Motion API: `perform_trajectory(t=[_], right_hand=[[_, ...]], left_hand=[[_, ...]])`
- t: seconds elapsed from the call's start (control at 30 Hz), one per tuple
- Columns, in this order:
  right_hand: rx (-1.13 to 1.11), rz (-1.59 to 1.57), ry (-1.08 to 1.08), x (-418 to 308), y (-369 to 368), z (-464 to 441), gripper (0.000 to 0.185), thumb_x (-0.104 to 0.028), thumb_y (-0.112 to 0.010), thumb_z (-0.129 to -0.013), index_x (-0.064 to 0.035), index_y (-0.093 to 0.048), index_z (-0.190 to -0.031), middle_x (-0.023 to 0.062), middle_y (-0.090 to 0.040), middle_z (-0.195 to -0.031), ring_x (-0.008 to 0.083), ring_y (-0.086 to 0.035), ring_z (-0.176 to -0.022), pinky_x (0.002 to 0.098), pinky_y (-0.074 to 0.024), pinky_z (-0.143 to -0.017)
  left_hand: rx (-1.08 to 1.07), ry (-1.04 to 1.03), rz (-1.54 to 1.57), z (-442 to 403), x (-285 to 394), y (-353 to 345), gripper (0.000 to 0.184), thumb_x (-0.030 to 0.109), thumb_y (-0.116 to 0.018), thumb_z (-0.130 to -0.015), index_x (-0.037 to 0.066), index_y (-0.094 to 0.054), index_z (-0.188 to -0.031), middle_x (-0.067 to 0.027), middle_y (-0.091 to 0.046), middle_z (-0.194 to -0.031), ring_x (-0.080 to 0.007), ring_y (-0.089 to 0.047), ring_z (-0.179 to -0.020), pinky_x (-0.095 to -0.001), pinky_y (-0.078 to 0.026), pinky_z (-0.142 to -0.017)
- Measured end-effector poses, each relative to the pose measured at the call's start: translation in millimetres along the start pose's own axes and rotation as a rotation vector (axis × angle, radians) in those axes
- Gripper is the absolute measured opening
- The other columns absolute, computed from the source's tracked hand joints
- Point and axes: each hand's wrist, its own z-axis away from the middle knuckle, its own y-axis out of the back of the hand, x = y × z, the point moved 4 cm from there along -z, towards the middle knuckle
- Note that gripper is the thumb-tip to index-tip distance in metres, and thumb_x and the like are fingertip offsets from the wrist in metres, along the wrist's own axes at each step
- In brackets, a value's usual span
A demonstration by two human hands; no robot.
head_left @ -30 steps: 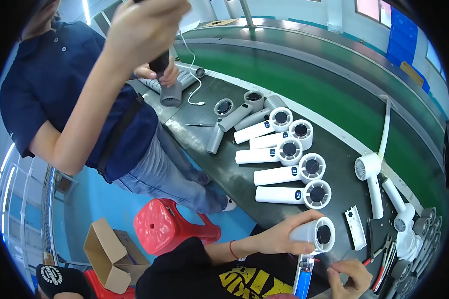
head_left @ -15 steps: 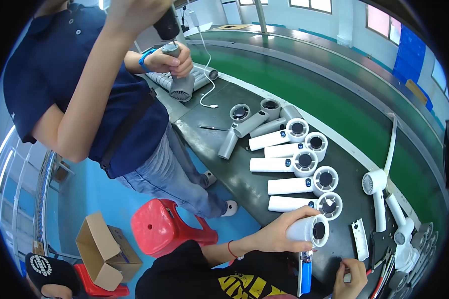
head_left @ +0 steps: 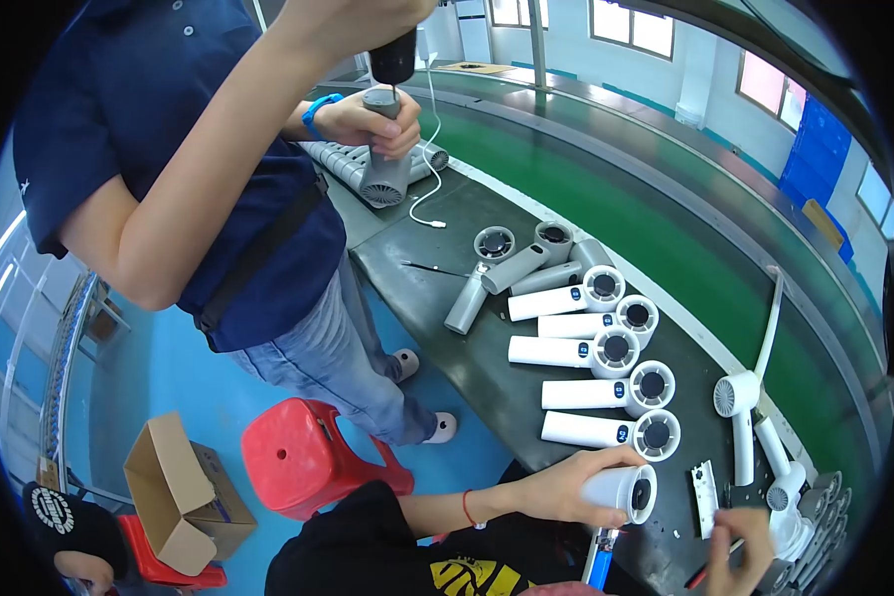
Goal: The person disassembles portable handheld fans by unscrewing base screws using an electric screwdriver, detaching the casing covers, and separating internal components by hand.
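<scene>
My left hand (head_left: pixel 571 489) is wrapped round the white head of a handheld fan (head_left: pixel 616 494), its dark round centre facing right. Below the head its handle is opened up, showing a blue battery (head_left: pixel 600 562) and thin wires. My right hand (head_left: pixel 741 554) is smeared by motion beside a long white handle cover (head_left: pixel 704 499). A tool with a red part (head_left: pixel 698 576) lies at its lower left; whether the fingers hold anything cannot be made out. Several white handheld fans (head_left: pixel 578 394) lie in a row beyond my left hand.
A co-worker (head_left: pixel 169 179) stands at left, pressing a dark power screwdriver (head_left: pixel 393 62) onto a grey fan handle (head_left: pixel 385 149). Grey fans (head_left: pixel 517 268) lie mid-table. More fan parts (head_left: pixel 815 517) are piled at right. A red stool (head_left: pixel 293 457) and cardboard box (head_left: pixel 184 497) stand on the floor.
My right hand has moved right, towards the tools and handle cover. My left hand and the fan have dropped slightly in view. The camera view has shifted a little.
</scene>
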Motion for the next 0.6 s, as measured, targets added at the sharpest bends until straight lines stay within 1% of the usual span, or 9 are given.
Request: perform_trajectory(t=[0.03, 0.07, 0.1, 0.13, 0.17, 0.2, 0.27, 0.47, 0.6], right_hand=[[-0.072, -0.057, 0.102, -5.0, 8.4, -16.9, 0.025, 0.003, -0.062, -0.084, 0.0017, -0.063, -0.109, 0.0147, -0.065, -0.094, 0.0238, -0.063, -0.082, 0.0308, -0.0494, -0.073], [0.073, -0.117, 0.194, -4.4, 8.6, -38.8, 0.021, -0.018, -0.068, -0.080, 0.0022, -0.062, -0.082, 0.0088, -0.060, -0.072, 0.0183, -0.055, -0.065, 0.0297, -0.0433, -0.065], [0.089, -0.171, 0.220, -23.6, 8.5, -64.4, 0.035, -0.034, -0.060, -0.086, 0.0012, -0.060, -0.090, 0.0069, -0.057, -0.076, 0.0167, -0.053, -0.066, 0.0291, -0.0419, -0.064], [0.044, -0.321, 0.347, -37.8, 8.4, -93.6, 0.034, -0.023, -0.068, -0.084, 0.0021, -0.062, -0.106, 0.0074, -0.060, -0.074, 0.0163, -0.056, -0.071, 0.0272, -0.0434, -0.067], [0.107, -0.305, 0.285, -59.6, 4.3, -117.8, 0.055, -0.041, -0.059, -0.089, 0.0044, -0.053, -0.118, 0.0059, -0.058, -0.076, 0.0150, -0.054, -0.074, 0.0285, -0.0420, -0.070], [0.144, -0.474, 0.352, -84.0, -2.9, -142.5, 0.055, -0.038, -0.063, -0.086, 0.0059, -0.052, -0.118, 0.0060, -0.057, -0.081, 0.0152, -0.053, -0.072, 0.0298, -0.0427, -0.069], [0.144, -0.393, 0.552, -127.3, -12.7, -187.0, 0.059, -0.042, -0.044, -0.096, -0.0039, -0.039, -0.141, 0.0031, -0.055, -0.082, 0.0092, -0.054, -0.070, 0.0249, -0.0440, -0.066], [0.082, -0.713, 0.672, -190.7, -50.4, -248.1, 0.056, -0.037, -0.043, -0.097, -0.0028, -0.039, -0.141, -0.0010, -0.050, -0.075, 0.0054, -0.047, -0.067, 0.0217, -0.0397, -0.064], [0.085, -0.709, 0.659, -196.0, -59.4, -253.1, 0.055, -0.038, -0.043, -0.097, -0.0033, -0.040, -0.141, -0.0016, -0.048, -0.073, 0.0051, -0.045, -0.066, 0.0213, -0.0383, -0.064]], left_hand=[[0.001, 0.007, 0.020, 0.5, 1.6, 0.0, 0.060, 0.021, -0.074, -0.076, 0.004, -0.046, -0.126, -0.0072, -0.055, -0.112, -0.0161, -0.053, -0.104, -0.0322, -0.043, -0.092], [0.001, -0.003, 0.018, 1.2, 2.2, 0.3, 0.060, 0.021, -0.074, -0.076, 0.004, -0.046, -0.126, -0.0072, -0.055, -0.112, -0.0161, -0.053, -0.104, -0.0322, -0.043, -0.092], [0.005, 0.006, 0.022, 1.9, 0.5, 1.1, 0.060, 0.022, -0.074, -0.076, 0.004, -0.046, -0.126, -0.0072, -0.055, -0.112, -0.0162, -0.053, -0.103, -0.0323, -0.043, -0.091], [0.007, 0.015, 0.029, 2.7, -0.3, 0.8, 0.059, 0.022, -0.073, -0.076, 0.004, -0.046, -0.126, -0.0072, -0.055, -0.112, -0.0164, -0.053, -0.103, -0.0323, -0.043, -0.091], [0.002, 0.024, 0.038, 3.3, 0.7, 0.0, 0.059, 0.024, -0.073, -0.076, 0.004, -0.046, -0.125, -0.0079, -0.055, -0.112, -0.0167, -0.053, -0.102, -0.0324, -0.044, -0.090], [0.000, 0.015, 0.038, 4.1, 1.9, -1.0, 0.059, 0.024, -0.073, -0.076, 0.004, -0.046, -0.125, -0.0079, -0.055, -0.112, -0.0167, -0.053, -0.102, -0.0324, -0.044, -0.090], [-0.019, 0.010, -0.054, 4.9, 2.5, -1.5, 0.060, 0.025, -0.073, -0.077, 0.004, -0.046, -0.126, -0.0089, -0.055, -0.112, -0.0172, -0.054, -0.102, -0.0326, -0.044, -0.090], [-0.026, 0.061, 0.091, 7.6, 1.9, -0.8, 0.057, 0.020, -0.072, -0.078, 0.003, -0.045, -0.126, -0.0090, -0.055, -0.109, -0.0162, -0.055, -0.096, -0.0305, -0.048, -0.083], [-0.030, -0.052, 0.087, 2.8, -9.4, -2.7, 0.054, 0.018, -0.070, -0.080, 0.003, -0.043, -0.125, -0.0109, -0.057, -0.104, -0.0151, -0.062, -0.076, -0.0260, -0.053, -0.059]])
